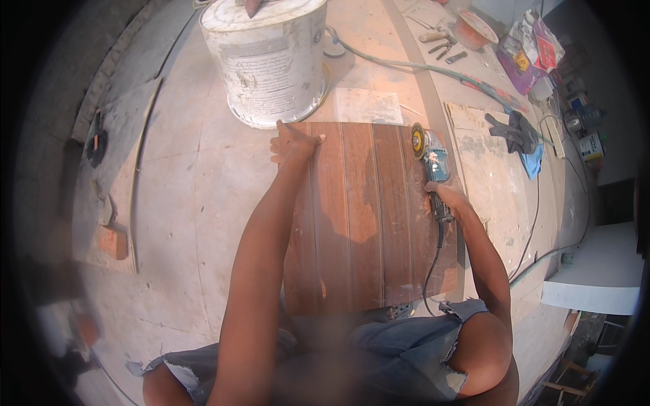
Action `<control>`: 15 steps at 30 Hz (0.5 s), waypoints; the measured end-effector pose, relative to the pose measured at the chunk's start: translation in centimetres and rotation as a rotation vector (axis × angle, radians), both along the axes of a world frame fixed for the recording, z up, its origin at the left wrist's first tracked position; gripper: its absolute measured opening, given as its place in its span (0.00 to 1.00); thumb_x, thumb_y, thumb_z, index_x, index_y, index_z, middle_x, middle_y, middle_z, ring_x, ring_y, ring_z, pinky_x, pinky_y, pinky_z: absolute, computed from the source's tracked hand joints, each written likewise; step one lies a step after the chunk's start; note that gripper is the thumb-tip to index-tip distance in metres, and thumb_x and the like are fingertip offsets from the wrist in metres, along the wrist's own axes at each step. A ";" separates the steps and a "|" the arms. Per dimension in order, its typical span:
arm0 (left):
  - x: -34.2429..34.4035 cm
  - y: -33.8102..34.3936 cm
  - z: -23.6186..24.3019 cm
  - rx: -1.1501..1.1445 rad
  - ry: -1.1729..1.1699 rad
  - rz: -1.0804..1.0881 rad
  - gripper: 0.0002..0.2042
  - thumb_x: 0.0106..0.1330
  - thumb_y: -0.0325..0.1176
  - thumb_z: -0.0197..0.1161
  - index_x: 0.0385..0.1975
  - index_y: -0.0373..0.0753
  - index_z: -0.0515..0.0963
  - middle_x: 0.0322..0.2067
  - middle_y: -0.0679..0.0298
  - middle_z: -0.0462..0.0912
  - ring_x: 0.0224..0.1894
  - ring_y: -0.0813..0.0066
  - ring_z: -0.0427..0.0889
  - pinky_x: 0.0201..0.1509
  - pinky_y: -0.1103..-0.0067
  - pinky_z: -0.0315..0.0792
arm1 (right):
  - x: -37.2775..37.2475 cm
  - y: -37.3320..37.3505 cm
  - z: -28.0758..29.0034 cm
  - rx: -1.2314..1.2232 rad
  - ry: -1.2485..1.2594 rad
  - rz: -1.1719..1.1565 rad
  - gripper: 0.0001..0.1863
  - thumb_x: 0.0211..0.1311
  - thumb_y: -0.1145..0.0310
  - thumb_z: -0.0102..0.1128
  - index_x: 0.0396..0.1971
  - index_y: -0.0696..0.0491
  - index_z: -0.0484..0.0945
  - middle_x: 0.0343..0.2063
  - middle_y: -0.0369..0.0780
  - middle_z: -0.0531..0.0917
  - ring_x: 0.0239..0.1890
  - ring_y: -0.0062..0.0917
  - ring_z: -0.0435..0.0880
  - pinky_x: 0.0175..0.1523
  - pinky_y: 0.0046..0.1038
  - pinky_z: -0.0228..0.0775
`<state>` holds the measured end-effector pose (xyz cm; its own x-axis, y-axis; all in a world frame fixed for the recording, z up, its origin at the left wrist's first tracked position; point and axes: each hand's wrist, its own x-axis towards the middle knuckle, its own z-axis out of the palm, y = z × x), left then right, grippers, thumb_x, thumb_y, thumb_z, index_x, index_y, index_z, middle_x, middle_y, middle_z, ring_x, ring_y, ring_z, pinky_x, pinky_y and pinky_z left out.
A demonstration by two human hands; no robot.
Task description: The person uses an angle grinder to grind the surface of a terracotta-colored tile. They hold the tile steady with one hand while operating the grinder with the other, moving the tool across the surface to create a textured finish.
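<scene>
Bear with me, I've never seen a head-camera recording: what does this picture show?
A fisheye camera on a person's head looks down, so straight edges bend. No robot here, only the wearer's bare hands. The left hand touches the far left corner of a reddish-brown, grooved wooden panel. The right hand holds a teal-and-black power grinder with a yellow disc, at the panel's right side. Beyond the panel, a white, cylindrical bucket stands on the pale, dusty floor; a dark grey glove lies to the right.
</scene>
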<state>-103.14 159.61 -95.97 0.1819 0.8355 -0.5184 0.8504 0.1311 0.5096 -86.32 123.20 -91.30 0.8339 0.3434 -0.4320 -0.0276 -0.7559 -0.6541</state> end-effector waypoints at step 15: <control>-0.2 -0.1 0.3 0.009 -0.007 -0.008 0.65 0.53 0.54 0.89 0.87 0.53 0.48 0.75 0.46 0.68 0.79 0.50 0.64 0.80 0.52 0.59 | -0.6 0.2 0.9 -0.027 -0.024 0.003 0.19 0.46 0.65 0.79 0.38 0.60 0.88 0.30 0.44 0.89 0.30 0.30 0.89 0.36 0.36 0.80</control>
<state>-103.32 159.55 -95.63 0.1916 0.8386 -0.5099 0.8479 0.1202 0.5163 -86.96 123.36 -90.42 0.8430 0.3341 -0.4216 -0.0102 -0.7736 -0.6336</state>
